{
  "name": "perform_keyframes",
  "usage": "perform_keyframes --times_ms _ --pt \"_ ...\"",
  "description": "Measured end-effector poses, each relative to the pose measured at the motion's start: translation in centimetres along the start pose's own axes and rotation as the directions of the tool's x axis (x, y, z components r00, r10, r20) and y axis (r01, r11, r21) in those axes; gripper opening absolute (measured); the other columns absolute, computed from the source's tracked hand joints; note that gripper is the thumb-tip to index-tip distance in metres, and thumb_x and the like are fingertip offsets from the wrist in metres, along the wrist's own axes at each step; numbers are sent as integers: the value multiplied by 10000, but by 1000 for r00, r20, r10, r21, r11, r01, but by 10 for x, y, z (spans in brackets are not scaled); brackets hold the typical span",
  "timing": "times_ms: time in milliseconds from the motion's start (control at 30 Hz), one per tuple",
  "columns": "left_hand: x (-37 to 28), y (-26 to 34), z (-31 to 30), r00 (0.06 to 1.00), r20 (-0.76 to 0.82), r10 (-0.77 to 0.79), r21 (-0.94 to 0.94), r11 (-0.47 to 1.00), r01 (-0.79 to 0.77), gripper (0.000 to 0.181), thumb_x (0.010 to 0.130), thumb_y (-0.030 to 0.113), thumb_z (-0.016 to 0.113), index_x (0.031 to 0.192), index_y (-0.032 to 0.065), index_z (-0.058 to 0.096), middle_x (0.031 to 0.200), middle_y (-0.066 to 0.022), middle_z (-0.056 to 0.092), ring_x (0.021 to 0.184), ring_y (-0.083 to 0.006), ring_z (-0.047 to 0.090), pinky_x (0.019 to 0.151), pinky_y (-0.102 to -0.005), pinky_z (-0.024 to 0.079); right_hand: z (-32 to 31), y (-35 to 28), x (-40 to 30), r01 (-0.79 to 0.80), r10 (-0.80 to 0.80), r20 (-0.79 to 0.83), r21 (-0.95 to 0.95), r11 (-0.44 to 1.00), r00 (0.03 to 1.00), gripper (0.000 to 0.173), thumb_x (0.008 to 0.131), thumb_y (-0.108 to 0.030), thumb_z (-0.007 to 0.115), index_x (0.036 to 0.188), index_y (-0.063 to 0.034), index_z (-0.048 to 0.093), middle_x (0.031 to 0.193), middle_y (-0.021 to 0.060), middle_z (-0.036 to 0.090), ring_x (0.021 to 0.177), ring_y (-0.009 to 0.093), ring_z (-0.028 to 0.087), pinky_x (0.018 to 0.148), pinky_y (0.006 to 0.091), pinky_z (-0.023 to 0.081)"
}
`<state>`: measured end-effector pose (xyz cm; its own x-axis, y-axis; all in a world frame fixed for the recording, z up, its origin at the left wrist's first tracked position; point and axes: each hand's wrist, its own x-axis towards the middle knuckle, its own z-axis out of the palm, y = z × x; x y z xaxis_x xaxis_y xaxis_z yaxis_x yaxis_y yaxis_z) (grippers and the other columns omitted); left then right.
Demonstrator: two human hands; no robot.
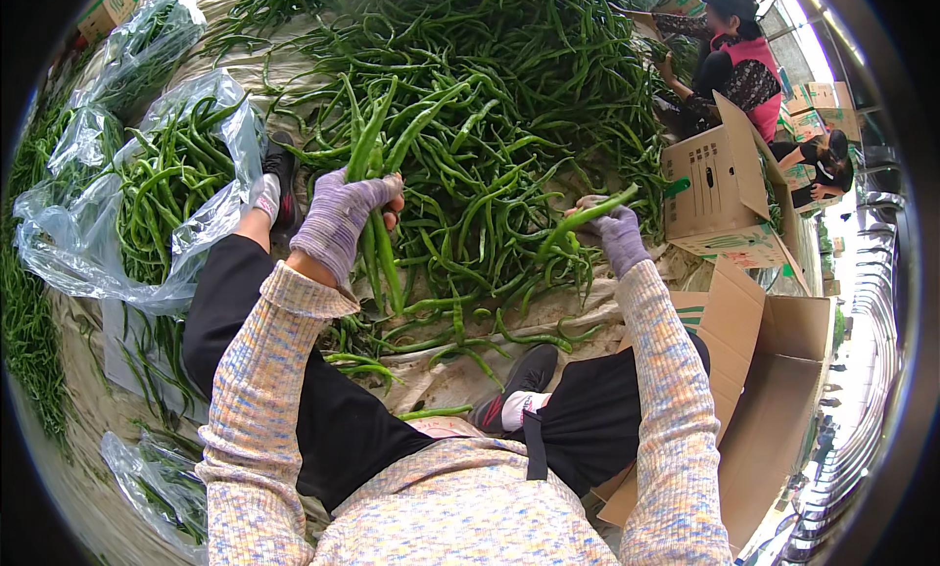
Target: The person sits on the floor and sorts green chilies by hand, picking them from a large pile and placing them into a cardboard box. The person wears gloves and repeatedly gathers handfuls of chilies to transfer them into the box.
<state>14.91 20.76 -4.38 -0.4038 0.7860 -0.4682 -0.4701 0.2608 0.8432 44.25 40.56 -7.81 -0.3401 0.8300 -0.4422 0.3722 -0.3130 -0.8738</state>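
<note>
My left hand (352,213), in a purple fingerless knit glove, is closed around a bunch of long green chili peppers (373,136) that stick out above and below the fist. My right hand (608,224), in a matching glove, holds a single green chili pepper (587,215) out to the right, with its fingertips partly hidden. Between and beyond both hands spreads a large heap of green chili peppers (477,140) on a pale cloth (587,301). A few loose peppers lie near my feet.
Clear plastic bags (59,250) with peppers stand at left. At right are a printed cardboard box (705,184) and an open cardboard box (771,404). A co-worker (764,81) in a pink vest sits by the heap at upper right; another person (826,166) is farther off.
</note>
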Motion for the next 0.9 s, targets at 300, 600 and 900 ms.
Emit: perform_keyframes --times_ms 300,600,900 --pt "6 -11 25 999 45 -2 15 1000 1 161 736 141 688 812 43 585 656 -25 573 513 -91 527 476 -211 435 28 6 -13 -187 -214 455 685 704 864 251 870 -172 525 1080 -38 497 1067 163 568 1000 302 562 751 352 554" --pt "8 -43 60 908 359 -214 83 977 197 276 695 108 704 917 -12 593 758 -60 628 610 -136 590 583 -255 502 78 6 -21 -301 6 472 552 778 881 306 895 -257 478 1070 -7 500 995 152 600 929 266 600 720 307 551" --pt "24 -44 27 796 605 -17 -540 726 426 222 858 200 510 1006 34 507 820 -24 540 681 -134 517 620 -285 420 74 33 -14 -330 211 389 271 904 897 307 903 -263 471 1111 -37 479 969 126 621 852 213 632 685 286 536"
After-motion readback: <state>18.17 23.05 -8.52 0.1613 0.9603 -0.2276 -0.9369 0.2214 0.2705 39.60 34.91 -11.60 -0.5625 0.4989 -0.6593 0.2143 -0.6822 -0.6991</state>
